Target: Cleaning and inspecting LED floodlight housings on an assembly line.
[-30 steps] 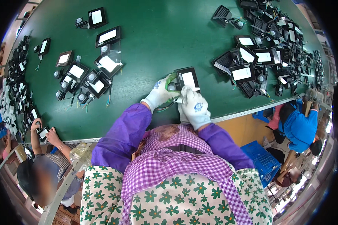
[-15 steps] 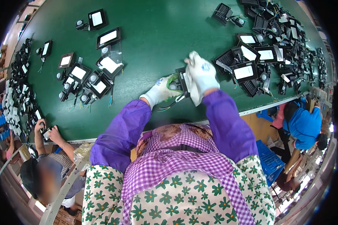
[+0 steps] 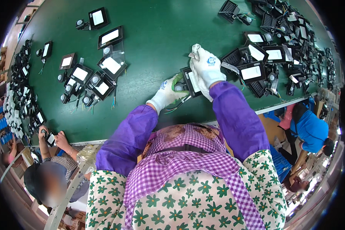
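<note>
Between my hands on the green table (image 3: pixel 153 42) lies a small black floodlight (image 3: pixel 186 76) with a pale front panel, a round white sensor and loose wires. My left hand (image 3: pixel 167 92), in a white glove with green on the palm side, is closed around its sensor end. In a white glove too, my right hand (image 3: pixel 209 68) is closed on a white cloth (image 3: pixel 204 90). The cloth hangs over the right part of the floodlight and hides some of its panel.
A heap of floodlights (image 3: pixel 274 55) covers the table's right side. Several more floodlights (image 3: pixel 81 73) lie spread at the left, with a dense row (image 3: pixel 19 96) beyond. A co-worker's hands (image 3: pixel 61 142) hold a light at the lower left. Another person (image 3: pixel 310 124) is at the right.
My right hand has turned slightly and shifted a little up with the cloth, baring more of the panel. My left hand still holds the floodlight, almost in the same place.
</note>
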`<state>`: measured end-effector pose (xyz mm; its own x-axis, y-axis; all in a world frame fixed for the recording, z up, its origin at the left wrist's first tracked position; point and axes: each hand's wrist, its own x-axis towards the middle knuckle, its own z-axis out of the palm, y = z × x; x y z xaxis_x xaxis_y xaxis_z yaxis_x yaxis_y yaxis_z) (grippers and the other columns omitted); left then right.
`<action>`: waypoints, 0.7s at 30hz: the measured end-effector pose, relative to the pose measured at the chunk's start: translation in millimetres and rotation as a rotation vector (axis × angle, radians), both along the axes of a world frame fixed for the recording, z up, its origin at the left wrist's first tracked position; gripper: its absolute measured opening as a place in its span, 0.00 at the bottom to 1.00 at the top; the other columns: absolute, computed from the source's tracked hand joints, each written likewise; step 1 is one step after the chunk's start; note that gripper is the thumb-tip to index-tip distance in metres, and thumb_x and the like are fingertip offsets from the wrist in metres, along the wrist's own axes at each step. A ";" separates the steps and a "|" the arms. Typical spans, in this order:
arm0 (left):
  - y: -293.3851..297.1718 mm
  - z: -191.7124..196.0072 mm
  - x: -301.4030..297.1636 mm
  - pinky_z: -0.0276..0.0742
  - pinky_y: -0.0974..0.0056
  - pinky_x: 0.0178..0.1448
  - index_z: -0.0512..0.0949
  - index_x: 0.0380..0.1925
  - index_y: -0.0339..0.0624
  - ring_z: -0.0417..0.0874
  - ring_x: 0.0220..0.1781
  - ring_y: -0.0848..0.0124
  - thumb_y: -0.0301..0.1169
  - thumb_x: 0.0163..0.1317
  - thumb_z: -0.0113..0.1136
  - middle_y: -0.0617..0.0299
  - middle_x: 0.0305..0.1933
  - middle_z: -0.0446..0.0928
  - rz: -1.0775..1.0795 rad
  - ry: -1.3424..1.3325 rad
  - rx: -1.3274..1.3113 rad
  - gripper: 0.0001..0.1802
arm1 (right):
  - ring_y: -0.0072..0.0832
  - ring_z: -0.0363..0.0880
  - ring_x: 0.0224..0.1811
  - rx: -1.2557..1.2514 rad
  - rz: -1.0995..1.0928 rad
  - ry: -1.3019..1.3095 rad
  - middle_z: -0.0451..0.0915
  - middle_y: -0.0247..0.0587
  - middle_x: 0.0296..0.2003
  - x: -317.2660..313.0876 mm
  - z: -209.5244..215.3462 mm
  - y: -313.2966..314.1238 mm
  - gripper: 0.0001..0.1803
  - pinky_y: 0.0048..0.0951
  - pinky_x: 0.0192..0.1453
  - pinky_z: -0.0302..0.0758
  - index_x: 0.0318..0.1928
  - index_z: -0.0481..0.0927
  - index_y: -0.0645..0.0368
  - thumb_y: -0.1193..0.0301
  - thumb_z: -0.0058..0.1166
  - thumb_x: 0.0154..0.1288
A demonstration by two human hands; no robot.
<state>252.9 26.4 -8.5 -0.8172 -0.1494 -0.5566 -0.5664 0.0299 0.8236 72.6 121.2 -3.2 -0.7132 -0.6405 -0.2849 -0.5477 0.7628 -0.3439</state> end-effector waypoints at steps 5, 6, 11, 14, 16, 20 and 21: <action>1.6 -8.7 4.4 0.73 0.62 0.62 0.72 0.62 0.38 0.81 0.57 0.63 0.39 0.48 0.74 0.51 0.56 0.80 0.054 0.107 -0.021 0.40 | 0.47 0.80 0.37 -0.317 0.310 0.361 0.79 0.48 0.32 91.0 23.9 65.9 0.13 0.45 0.45 0.77 0.44 0.75 0.61 0.66 0.53 0.63; 2.0 -7.7 4.1 0.73 0.62 0.63 0.72 0.61 0.39 0.80 0.57 0.63 0.38 0.48 0.74 0.52 0.56 0.80 0.066 0.114 -0.012 0.39 | 0.48 0.80 0.38 -0.185 0.178 0.173 0.80 0.49 0.33 95.8 8.2 78.8 0.13 0.45 0.45 0.77 0.44 0.75 0.61 0.65 0.52 0.63; -4.5 -1.1 3.9 0.78 0.70 0.33 0.67 0.67 0.40 0.80 0.32 0.77 0.29 0.52 0.73 0.62 0.39 0.81 0.038 -0.061 0.061 0.41 | 0.48 0.81 0.47 -0.010 -0.270 -0.094 0.83 0.50 0.41 49.4 2.8 89.1 0.15 0.47 0.50 0.76 0.46 0.76 0.55 0.60 0.50 0.66; -38.2 1.1 35.5 0.73 0.72 0.23 0.65 0.68 0.40 0.80 0.29 0.78 0.29 0.53 0.73 0.63 0.37 0.80 0.260 -0.062 0.094 0.42 | 0.48 0.81 0.47 0.018 -0.327 -0.084 0.83 0.50 0.43 51.0 -9.7 121.6 0.18 0.46 0.52 0.75 0.48 0.77 0.55 0.57 0.51 0.66; -78.7 0.0 62.8 0.81 0.65 0.35 0.64 0.68 0.35 0.84 0.36 0.66 0.36 0.49 0.76 0.54 0.47 0.81 0.104 -0.050 -0.487 0.46 | 0.48 0.81 0.48 -0.017 -0.394 -0.142 0.83 0.50 0.44 57.4 -11.3 142.6 0.18 0.45 0.53 0.75 0.50 0.78 0.54 0.57 0.51 0.66; -63.5 92.6 17.0 0.71 0.50 0.64 0.64 0.69 0.43 0.73 0.62 0.47 0.39 0.50 0.71 0.42 0.59 0.73 -0.036 -0.119 -1.337 0.45 | 0.48 0.81 0.48 -0.039 -0.536 -0.228 0.83 0.50 0.45 64.5 0.4 163.8 0.18 0.44 0.53 0.75 0.51 0.78 0.53 0.58 0.53 0.65; -55.6 97.3 -7.3 0.70 0.50 0.65 0.64 0.68 0.44 0.71 0.64 0.47 0.38 0.51 0.70 0.43 0.61 0.72 0.009 0.117 -1.373 0.43 | 0.48 0.81 0.48 -0.045 -0.548 -0.220 0.83 0.50 0.45 65.1 -1.3 165.4 0.18 0.44 0.53 0.75 0.51 0.78 0.53 0.58 0.53 0.65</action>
